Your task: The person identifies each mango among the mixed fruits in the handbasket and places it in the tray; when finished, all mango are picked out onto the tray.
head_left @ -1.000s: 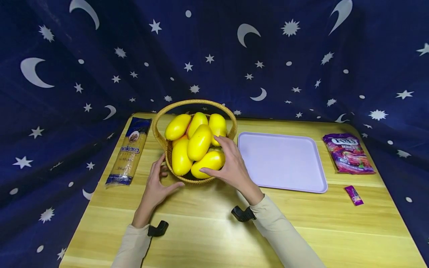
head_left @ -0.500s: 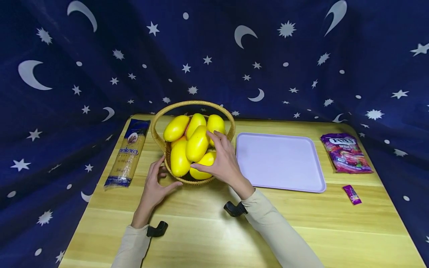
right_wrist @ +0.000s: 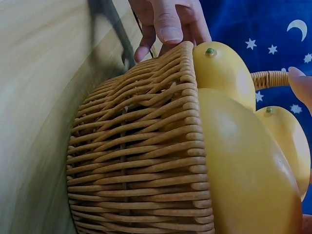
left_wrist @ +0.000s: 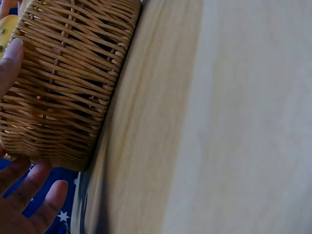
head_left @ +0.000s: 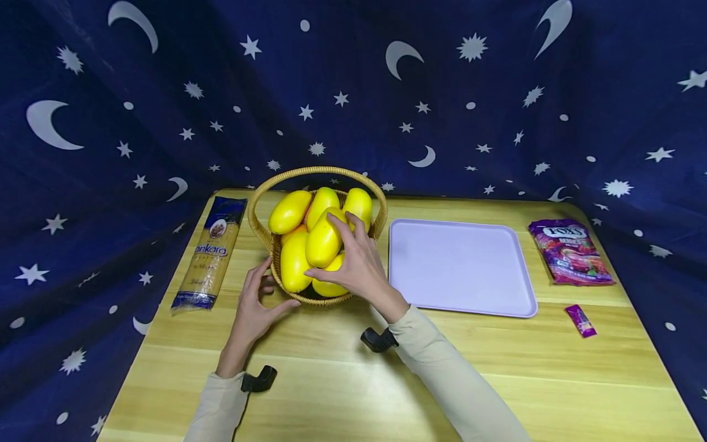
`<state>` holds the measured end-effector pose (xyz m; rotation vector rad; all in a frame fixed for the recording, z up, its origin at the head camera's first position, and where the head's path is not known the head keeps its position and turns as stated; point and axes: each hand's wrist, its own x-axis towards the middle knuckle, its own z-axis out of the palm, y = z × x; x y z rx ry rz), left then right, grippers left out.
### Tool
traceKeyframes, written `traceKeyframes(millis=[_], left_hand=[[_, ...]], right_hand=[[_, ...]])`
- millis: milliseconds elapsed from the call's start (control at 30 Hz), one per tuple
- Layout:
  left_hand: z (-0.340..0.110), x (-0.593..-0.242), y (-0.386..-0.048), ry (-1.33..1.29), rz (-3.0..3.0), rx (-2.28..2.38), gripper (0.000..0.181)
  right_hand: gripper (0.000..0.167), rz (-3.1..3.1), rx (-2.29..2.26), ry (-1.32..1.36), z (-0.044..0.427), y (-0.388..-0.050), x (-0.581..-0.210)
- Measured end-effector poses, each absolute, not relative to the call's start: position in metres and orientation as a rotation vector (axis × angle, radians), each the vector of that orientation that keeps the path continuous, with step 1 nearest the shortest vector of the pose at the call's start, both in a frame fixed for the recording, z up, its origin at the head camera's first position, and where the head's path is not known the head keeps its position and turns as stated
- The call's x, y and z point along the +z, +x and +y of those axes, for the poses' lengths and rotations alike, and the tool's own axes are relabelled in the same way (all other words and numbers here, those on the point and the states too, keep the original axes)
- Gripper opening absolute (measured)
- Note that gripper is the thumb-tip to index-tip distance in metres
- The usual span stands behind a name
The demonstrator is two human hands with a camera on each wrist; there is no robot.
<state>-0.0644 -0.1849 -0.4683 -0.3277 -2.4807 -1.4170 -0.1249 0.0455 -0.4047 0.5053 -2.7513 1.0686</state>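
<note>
A wicker basket [head_left: 317, 301] piled with several yellow mangoes stands at the table's back, left of centre. My left hand [head_left: 256, 312] rests against its left front side, thumb and fingers spread apart; in the left wrist view the thumb [left_wrist: 10, 66] lies near the rim. Over the basket, my right hand [head_left: 360, 265] spans the uppermost mango [head_left: 323, 243], with fingers near its upper right and the thumb by its lower end. The right wrist view shows a gap around the thumb tip [right_wrist: 298, 80], so no firm hold is visible. Another mango [head_left: 330, 287] lies partly hidden below.
The basket's tall arched handle [head_left: 320, 169] stands up behind the fruit. A lilac tray [head_left: 461, 264] lies to the right, a spaghetti packet [head_left: 208, 258] to the left. Far right are a candy bag [head_left: 571, 252] and a small purple sachet [head_left: 581, 321]. A starry cloth [head_left: 353, 80] hangs behind.
My right hand has moved left across the basket, from the right-hand mangoes to the uppermost one. My left hand has stayed at the basket's side.
</note>
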Motion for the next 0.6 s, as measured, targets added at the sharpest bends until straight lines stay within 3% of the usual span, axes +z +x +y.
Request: traceKeyframes(millis=[600], left_hand=[[-0.1861,-0.4687,-0.0643,-0.353,-2.471,-1.416,0.101]], right_hand=[[0.106,-2.785,1.031,0.499,0.0417,-0.1303,-0.4055]])
